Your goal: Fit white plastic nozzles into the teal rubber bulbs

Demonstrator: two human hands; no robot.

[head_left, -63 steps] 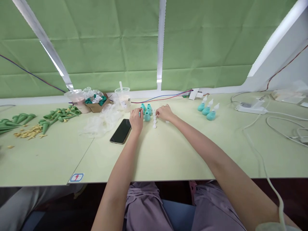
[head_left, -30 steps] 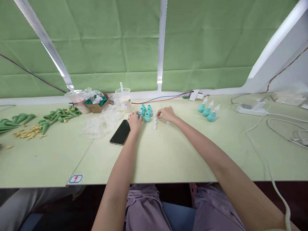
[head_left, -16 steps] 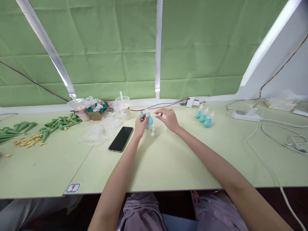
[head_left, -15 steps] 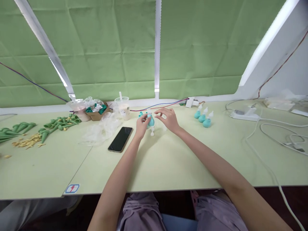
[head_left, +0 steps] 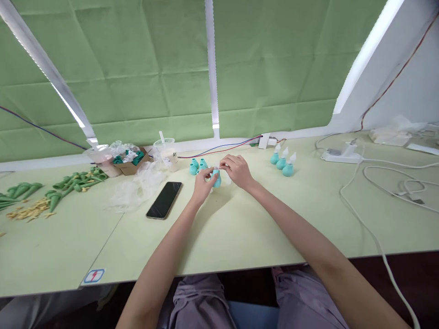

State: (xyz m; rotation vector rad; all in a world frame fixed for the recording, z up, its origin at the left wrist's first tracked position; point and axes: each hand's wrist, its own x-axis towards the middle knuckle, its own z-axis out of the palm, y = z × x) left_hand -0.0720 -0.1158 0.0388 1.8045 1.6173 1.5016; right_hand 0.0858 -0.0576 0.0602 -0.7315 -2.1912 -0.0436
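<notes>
A teal bulb, smooth, matte and round-bellied under a narrow neck, stands upright between the two hands, above the pale, flat table. A small whitish piece shows at its mouth. More squat teal bulbs with open necks cluster just beyond the left hand, while three others with pointed, translucent white tips stand in a slanting row farther right. A glossy black phone lies near the left wrist, beside thin, crumpled plastic film.

The left hand has its fingers clamped on the bulb's left side, thumb toward the front. The right hand's fingers bunch together beside the whitish piece at the neck; whether they grip it is too small to tell.
</notes>
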